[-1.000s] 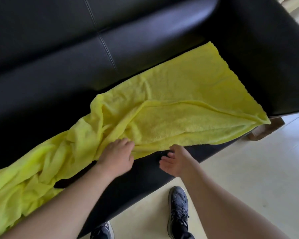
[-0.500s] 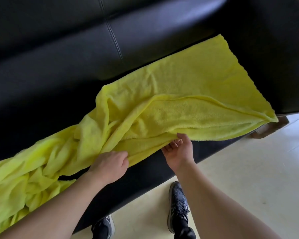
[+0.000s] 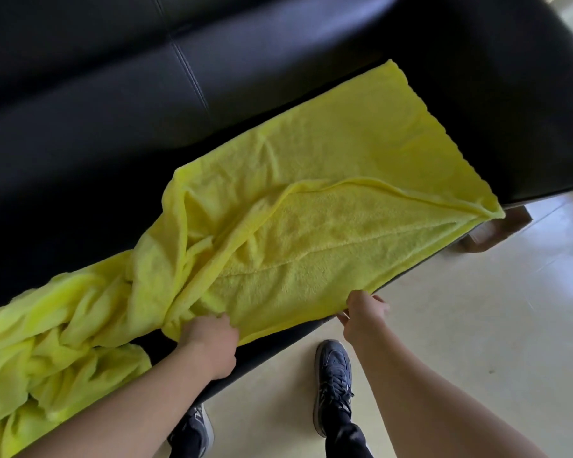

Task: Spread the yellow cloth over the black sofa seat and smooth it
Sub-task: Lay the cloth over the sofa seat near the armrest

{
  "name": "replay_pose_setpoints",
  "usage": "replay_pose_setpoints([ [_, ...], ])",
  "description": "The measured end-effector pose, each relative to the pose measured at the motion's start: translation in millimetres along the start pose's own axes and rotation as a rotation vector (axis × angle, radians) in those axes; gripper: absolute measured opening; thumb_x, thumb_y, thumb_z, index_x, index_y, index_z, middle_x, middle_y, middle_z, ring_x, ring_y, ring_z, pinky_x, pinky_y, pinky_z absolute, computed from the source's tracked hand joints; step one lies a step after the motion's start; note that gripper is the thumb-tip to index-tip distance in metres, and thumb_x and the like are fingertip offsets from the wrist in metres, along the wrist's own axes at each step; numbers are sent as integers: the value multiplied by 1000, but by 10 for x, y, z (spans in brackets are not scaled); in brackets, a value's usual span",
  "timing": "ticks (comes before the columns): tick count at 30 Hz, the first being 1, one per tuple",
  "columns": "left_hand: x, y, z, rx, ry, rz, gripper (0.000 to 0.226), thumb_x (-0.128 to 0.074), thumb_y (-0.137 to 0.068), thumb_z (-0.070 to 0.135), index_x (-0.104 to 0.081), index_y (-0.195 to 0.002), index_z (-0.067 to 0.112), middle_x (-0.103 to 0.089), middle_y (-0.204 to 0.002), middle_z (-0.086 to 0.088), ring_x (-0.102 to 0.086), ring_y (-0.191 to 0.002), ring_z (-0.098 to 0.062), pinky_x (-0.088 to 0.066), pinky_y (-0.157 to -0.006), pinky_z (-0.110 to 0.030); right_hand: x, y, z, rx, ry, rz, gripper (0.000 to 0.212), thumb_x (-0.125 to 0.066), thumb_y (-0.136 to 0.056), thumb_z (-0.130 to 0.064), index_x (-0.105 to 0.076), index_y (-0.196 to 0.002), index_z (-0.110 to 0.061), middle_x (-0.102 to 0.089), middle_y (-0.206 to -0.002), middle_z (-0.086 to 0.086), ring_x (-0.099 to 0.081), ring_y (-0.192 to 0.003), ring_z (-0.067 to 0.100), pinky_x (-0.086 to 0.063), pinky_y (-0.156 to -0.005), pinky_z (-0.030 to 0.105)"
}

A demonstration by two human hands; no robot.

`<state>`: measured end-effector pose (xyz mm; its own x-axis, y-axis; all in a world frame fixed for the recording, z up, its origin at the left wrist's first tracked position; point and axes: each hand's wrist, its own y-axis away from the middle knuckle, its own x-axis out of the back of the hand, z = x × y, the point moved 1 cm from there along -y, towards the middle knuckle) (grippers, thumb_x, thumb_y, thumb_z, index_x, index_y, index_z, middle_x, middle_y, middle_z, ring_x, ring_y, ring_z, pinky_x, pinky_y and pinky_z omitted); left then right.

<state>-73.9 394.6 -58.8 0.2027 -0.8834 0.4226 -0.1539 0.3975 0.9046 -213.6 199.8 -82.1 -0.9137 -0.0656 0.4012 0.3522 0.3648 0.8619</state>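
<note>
A bright yellow cloth lies along the black sofa seat. Its right part is flat against the backrest, with a long fold running to the right front corner. Its left part is bunched in a crumpled heap. My left hand grips the cloth's front edge where the bunching begins. My right hand pinches the same front edge farther right, at the seat's front lip, and the stretch between my hands is pulled taut.
The black leather backrest fills the top of the view and the sofa's right armrest borders the cloth. A wooden sofa leg stands on the pale tiled floor. My dark shoes stand close to the seat front.
Both hands took hold of the cloth's front edge and drew it toward me over the seat front. My right hand moved right, opening the folded layer wider.
</note>
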Motion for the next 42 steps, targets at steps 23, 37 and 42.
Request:
replay_pose_setpoints([
  [23, 853, -348, -46, 182, 538, 839, 36, -54, -85, 24, -54, -119, 15, -54, -119, -7, -51, -108, -30, -47, -86, -42, -188, -82, -531, 958, 1086, -219, 21, -40, -91, -14, -52, -74, -12, -52, -71, 4, -48, -59, 20, -32, -50, 25],
  [37, 607, -243, -325, 12, 233, 987, 7, -61, -80, 17, -66, -83, 14, -56, -91, -8, -55, -80, -31, -45, -69, -41, -730, 170, -836, 65, 60, -662, 50, -48, -93, -56, -50, -117, -11, -62, -113, 9, -59, -114, 28, -45, -97, 43],
  [42, 100, -40, -27, -209, 45, 869, 25, -41, -72, 11, -64, -68, 17, -59, -90, -8, -54, -79, -29, -39, -80, -40, -418, -16, -732, 71, -110, -485, 40, -66, -88, -38, -62, -118, -14, -68, -111, 11, -66, -97, 25, -53, -90, 40],
])
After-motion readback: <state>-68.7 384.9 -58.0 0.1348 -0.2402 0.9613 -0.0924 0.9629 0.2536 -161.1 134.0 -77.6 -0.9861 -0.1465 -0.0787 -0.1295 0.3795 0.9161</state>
